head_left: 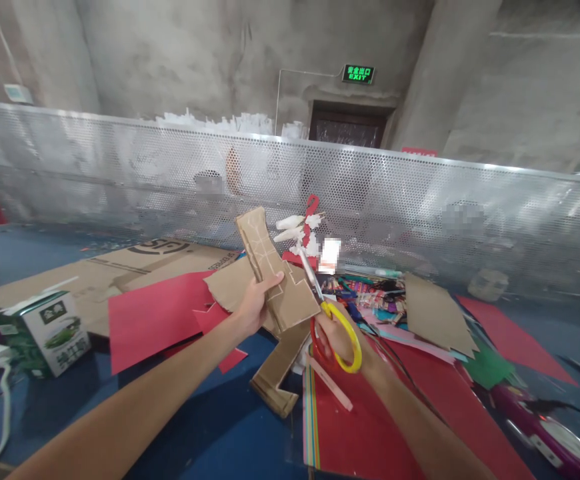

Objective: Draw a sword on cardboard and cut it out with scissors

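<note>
My left hand (256, 303) grips a piece of cardboard (290, 303), its thumb lying on the top face. Pale lines are drawn on the upper arm of this piece, and its right side has a stepped, cut edge. In my right hand (334, 337) is a pair of scissors (347, 360) with one yellow and one red handle loop. The blades point up and away, along the right edge of the cardboard. Whether they are parted I cannot tell. Below the hands another angled cardboard part (283, 377) hangs or lies; its join to the held piece is hidden.
Red paper sheets (160, 317) and a large flat cardboard sheet (105, 267) lie on the left. A milk carton (53, 333) stands nearby. To the right are a red paper stack (380, 427), a cardboard offcut (437, 313) and a purple device (545, 427). A perforated metal screen (170, 173) rises behind.
</note>
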`<control>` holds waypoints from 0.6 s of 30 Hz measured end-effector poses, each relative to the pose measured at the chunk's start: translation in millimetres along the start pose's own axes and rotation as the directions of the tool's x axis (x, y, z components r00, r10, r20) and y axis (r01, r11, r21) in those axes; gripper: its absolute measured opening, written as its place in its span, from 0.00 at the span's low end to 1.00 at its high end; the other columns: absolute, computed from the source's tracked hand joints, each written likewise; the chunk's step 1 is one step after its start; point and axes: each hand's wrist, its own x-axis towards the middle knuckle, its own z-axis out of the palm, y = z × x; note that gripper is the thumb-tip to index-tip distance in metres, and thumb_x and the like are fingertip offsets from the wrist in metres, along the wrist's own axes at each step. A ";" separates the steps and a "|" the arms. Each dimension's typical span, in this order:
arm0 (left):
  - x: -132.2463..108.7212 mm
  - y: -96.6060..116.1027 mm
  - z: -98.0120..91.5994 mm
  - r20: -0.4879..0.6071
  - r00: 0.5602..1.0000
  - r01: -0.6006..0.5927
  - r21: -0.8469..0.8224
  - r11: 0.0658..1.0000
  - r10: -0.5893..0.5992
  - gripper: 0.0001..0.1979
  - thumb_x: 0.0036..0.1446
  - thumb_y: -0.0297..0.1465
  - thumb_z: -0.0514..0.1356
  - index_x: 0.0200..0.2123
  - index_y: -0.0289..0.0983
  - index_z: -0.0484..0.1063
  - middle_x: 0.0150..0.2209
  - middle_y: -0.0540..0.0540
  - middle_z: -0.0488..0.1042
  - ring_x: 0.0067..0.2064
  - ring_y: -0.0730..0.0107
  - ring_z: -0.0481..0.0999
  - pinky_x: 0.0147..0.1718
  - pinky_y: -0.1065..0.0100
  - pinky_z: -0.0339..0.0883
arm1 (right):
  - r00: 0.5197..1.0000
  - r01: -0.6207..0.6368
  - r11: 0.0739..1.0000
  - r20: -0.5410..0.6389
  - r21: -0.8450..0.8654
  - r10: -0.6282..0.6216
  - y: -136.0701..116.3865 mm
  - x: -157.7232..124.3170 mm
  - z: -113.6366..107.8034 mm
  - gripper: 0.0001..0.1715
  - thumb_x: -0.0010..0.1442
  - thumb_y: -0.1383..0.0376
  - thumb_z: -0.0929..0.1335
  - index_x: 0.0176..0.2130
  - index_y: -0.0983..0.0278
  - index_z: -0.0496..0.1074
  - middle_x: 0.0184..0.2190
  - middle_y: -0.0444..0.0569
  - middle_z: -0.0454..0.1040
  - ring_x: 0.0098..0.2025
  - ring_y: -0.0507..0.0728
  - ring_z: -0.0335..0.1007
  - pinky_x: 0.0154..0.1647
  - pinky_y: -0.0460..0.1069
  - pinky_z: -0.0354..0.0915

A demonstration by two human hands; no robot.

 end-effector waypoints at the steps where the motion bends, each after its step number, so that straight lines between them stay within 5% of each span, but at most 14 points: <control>1: 1.4 1.6 -3.1 0.013 1.000 -0.007 0.033 0.999 0.006 0.19 0.47 0.32 0.73 0.43 0.36 0.76 0.38 0.43 0.85 0.37 0.59 0.85 0.41 0.60 0.80 | 1.000 -0.027 0.999 0.006 0.047 0.027 1.8 3.2 -3.1 0.26 0.64 0.45 0.67 0.26 0.61 0.67 0.12 0.40 0.64 0.11 0.51 0.59 0.12 0.45 0.54; 7: -1.4 3.8 -11.2 0.195 0.976 0.047 0.257 0.965 -0.099 0.24 0.44 0.36 0.76 0.45 0.37 0.78 0.44 0.40 0.85 0.40 0.56 0.85 0.43 0.57 0.79 | 0.993 -0.032 0.930 -0.093 0.366 0.071 -0.2 16.5 -20.9 0.31 0.47 0.47 0.80 0.38 0.61 0.68 0.29 0.47 0.81 0.30 0.57 0.80 0.34 0.49 0.77; 13: -13.6 -6.5 -2.3 0.399 0.901 -0.037 0.458 0.888 -0.168 0.31 0.46 0.40 0.75 0.53 0.37 0.75 0.50 0.39 0.83 0.49 0.51 0.83 0.47 0.57 0.76 | 0.983 -0.010 0.892 -0.158 0.451 0.091 -15.7 11.1 -11.2 0.35 0.37 0.55 0.84 0.38 0.61 0.67 0.27 0.39 0.74 0.30 0.54 0.75 0.36 0.51 0.77; 18: -14.4 -7.0 -0.3 0.434 0.888 -0.081 0.478 0.875 -0.154 0.29 0.49 0.40 0.73 0.53 0.37 0.76 0.50 0.39 0.83 0.49 0.53 0.82 0.47 0.58 0.76 | 0.977 0.016 0.921 -0.203 0.389 0.069 -17.6 11.1 -8.6 0.33 0.37 0.57 0.83 0.36 0.61 0.67 0.23 0.36 0.69 0.25 0.51 0.69 0.31 0.49 0.74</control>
